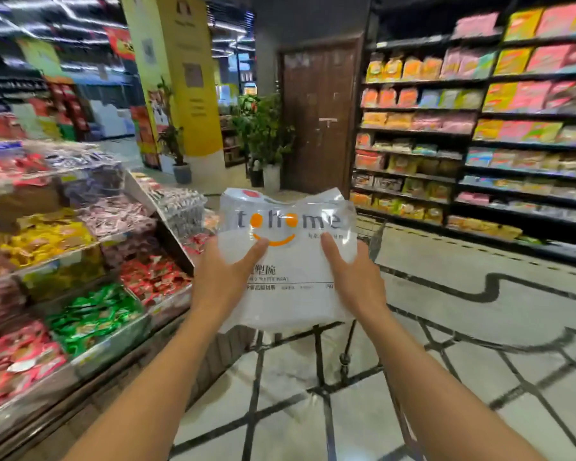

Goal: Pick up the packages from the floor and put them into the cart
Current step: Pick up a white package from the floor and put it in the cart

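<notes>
Candy bins (80,261), stocked snack shelves (479,128), potted plants (266,138), wooden door (320,111)

Your two forearms come into the head view bare from the lower edge up to the wrists, with no sleeves covering them. Your left hand (228,271) and right hand (353,272) are uncovered too, with short, plain fingernails.

Pale tiled floor (479,327) with dark curving lines; wire cart (373,237) and potted plants (270,141) on it
</notes>
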